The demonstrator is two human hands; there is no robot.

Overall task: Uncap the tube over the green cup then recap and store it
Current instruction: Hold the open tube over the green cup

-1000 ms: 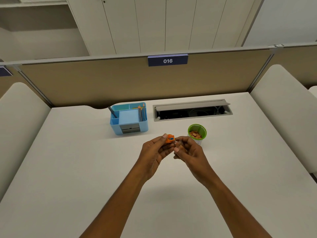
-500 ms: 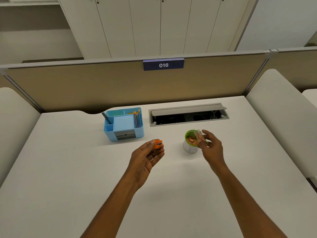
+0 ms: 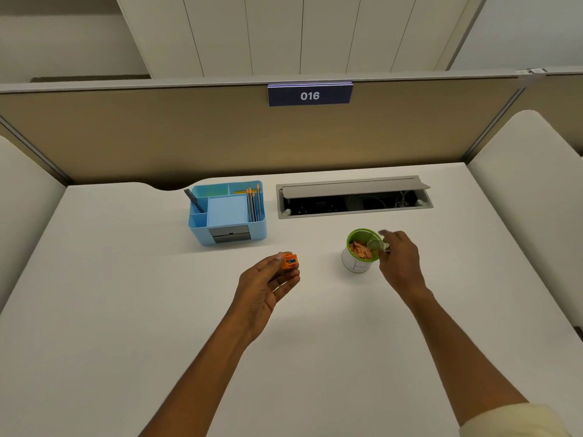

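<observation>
Over the green cup, a clear tube is tipped by the right hand.
Its grip is pinched around the tube; the orange cap is pinched at the left hand's fingertips, above the counter.

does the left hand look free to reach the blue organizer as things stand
Probably only partly: the way across the desk to the blue organizer looks open, but the left hand is pinching the orange cap.
</observation>
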